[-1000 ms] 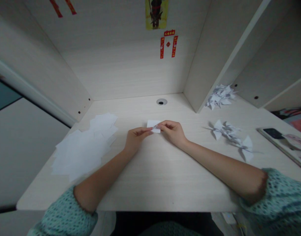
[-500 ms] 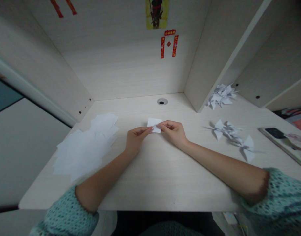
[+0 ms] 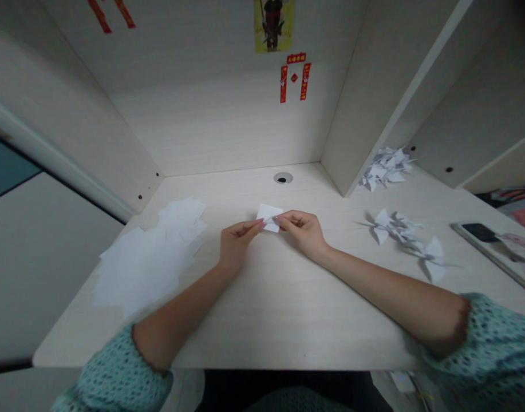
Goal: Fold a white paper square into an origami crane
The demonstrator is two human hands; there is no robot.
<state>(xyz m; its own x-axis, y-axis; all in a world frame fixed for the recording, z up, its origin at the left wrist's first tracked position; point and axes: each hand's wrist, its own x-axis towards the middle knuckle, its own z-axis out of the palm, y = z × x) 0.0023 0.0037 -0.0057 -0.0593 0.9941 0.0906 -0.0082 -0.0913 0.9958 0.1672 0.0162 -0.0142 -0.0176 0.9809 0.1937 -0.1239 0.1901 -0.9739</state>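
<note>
A small piece of folded white paper is held between my two hands, just above the middle of the desk. My left hand pinches its left side between thumb and forefinger. On the right side, my right hand grips it with thumb and fingertips. A crease or narrow fold runs between the two pinches; its exact shape is too small to make out. The fingertips partly cover the paper's lower edge.
Loose white paper sheets spread over the desk's left side. Several folded paper cranes lie at right, with a heap of more behind, beside an upright panel. A phone rests far right. A cable hole sits at the back.
The paper has turned slightly between my fingers, and the fold between the pinches looks straighter. Both hands have stayed almost in place.
</note>
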